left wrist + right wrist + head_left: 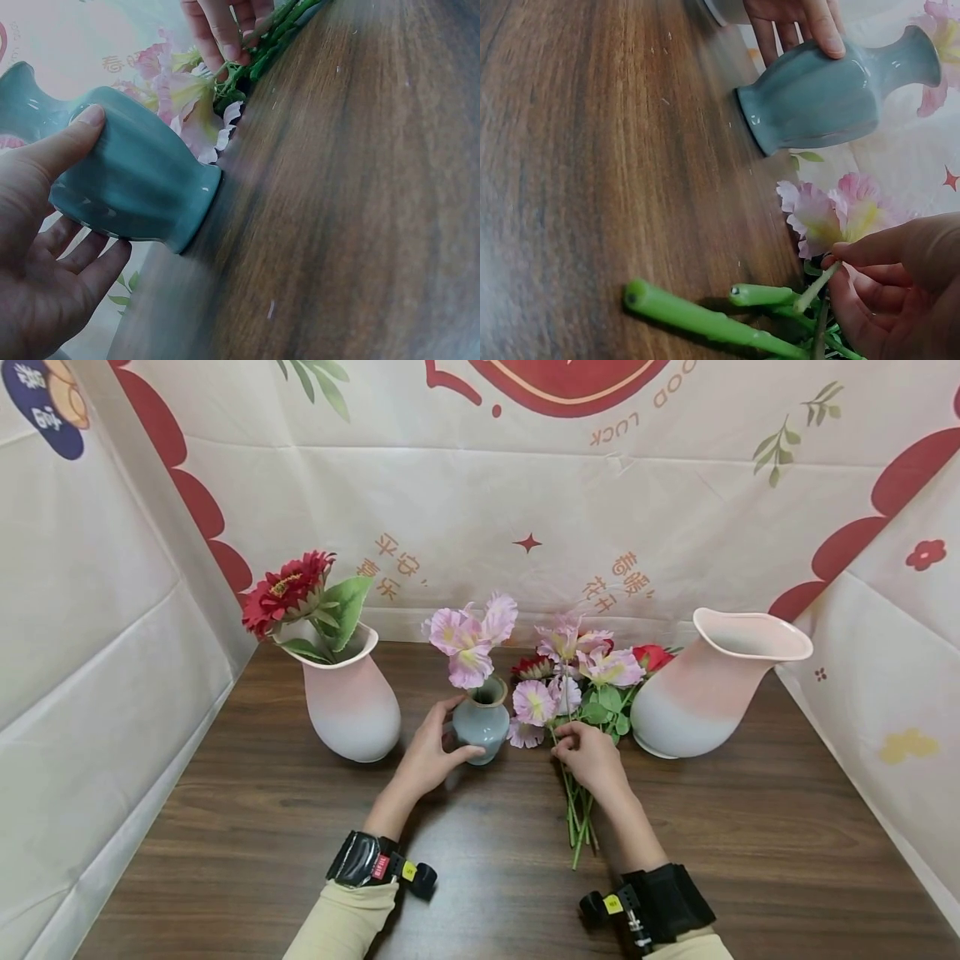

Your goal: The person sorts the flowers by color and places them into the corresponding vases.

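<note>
In the head view a small blue-green vase (481, 727) stands upright on the table, a pink-purple flower (471, 639) rising from its mouth. My left hand (431, 750) holds this vase, thumb on the near side and fingers around the far side. To its right lies a bunch of pink-purple flowers (592, 664) with green stems (577, 822) pointing toward me. My right hand (592, 760) pinches one thin stem (817, 287) between thumb and index finger, as the right wrist view shows. The tip of that stem is apart from the table, above thicker stems.
On the left stands a pink-and-white vase (351, 706) with a red flower (288, 593) in it. A second pink-and-white vase (712, 693) stands at the right, beside the bunch. A red flower (651, 657) lies among the stems. Behind the wooden table (480, 877) hangs a printed cloth (480, 493).
</note>
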`<move>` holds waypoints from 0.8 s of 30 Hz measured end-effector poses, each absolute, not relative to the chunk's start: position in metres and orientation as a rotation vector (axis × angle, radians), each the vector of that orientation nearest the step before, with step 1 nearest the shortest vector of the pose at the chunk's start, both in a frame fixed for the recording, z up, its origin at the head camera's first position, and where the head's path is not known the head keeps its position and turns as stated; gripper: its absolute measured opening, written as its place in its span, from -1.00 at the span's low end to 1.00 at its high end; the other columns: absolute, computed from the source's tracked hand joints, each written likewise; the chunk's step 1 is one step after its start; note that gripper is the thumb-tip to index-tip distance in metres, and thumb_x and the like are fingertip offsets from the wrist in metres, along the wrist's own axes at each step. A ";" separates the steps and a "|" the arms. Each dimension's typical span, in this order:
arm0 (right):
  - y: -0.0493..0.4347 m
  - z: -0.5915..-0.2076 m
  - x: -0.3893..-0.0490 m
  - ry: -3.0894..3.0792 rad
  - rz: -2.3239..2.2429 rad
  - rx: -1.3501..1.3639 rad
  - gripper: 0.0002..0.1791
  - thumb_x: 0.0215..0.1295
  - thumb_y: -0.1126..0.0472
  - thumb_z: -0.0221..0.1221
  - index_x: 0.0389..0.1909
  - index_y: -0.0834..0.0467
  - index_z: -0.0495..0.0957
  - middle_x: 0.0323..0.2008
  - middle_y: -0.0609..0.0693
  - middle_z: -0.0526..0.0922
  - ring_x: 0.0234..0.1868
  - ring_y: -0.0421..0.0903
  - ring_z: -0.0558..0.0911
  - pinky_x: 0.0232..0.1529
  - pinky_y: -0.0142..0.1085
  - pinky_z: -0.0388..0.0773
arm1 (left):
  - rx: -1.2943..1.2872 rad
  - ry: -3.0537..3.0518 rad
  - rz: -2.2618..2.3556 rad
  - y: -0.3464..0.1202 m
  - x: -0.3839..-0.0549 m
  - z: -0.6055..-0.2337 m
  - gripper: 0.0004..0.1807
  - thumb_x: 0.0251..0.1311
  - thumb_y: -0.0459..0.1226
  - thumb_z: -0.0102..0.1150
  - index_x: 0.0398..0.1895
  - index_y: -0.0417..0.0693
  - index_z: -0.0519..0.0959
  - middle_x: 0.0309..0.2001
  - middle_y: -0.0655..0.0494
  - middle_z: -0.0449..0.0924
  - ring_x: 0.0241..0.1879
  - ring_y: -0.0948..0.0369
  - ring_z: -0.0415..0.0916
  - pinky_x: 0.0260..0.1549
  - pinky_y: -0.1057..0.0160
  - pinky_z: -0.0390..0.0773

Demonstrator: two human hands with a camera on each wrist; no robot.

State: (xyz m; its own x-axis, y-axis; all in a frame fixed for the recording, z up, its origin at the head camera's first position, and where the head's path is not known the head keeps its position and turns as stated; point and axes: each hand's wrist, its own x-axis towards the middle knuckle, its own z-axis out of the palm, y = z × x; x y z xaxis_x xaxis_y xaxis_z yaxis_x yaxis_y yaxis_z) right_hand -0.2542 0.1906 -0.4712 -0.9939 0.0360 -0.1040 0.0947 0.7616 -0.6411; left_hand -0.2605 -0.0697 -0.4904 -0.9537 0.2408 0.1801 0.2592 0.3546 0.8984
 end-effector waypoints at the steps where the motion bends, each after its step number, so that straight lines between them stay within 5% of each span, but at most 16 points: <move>1: 0.191 -0.471 -0.254 2.854 -1.069 0.108 -0.73 0.35 0.33 0.11 0.02 0.24 0.61 -0.33 0.07 0.68 -0.50 -0.18 0.60 -0.49 -0.34 0.48 | -0.473 -2.572 -1.711 -0.070 -0.260 -0.490 -0.11 0.10 -0.20 0.47 0.46 -0.10 0.21 0.42 -0.16 0.28 0.42 -0.04 0.29 0.32 -0.02 0.47; 9: 0.192 -0.465 -0.253 2.768 -1.234 0.075 -0.73 0.39 0.34 0.15 0.06 0.32 0.57 -0.28 0.13 0.68 -0.43 -0.18 0.66 -0.35 -0.28 0.71 | -0.462 -2.574 -1.716 -0.069 -0.260 -0.490 -0.11 0.11 -0.19 0.47 0.46 -0.10 0.21 0.43 -0.16 0.26 0.43 -0.04 0.27 0.32 -0.03 0.47; 24: 0.193 -0.447 -0.247 2.764 -1.406 -0.018 -0.67 0.37 0.34 0.16 0.11 0.35 0.55 -0.23 0.20 0.67 -0.45 -0.27 0.63 -0.34 -0.40 0.70 | -0.447 -2.582 -1.715 -0.069 -0.260 -0.490 -0.10 0.09 -0.20 0.48 0.46 -0.11 0.21 0.41 -0.18 0.27 0.42 -0.05 0.29 0.32 -0.02 0.48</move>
State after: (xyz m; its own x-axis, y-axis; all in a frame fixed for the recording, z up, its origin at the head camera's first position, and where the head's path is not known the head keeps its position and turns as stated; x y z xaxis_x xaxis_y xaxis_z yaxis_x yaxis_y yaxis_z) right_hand -0.2466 0.1927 -0.4474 -0.9991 -0.0287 -0.0306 0.0078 0.5889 -0.8082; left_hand -0.2599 -0.0690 -0.4895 -0.9592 0.2301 0.1643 0.2407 0.3597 0.9015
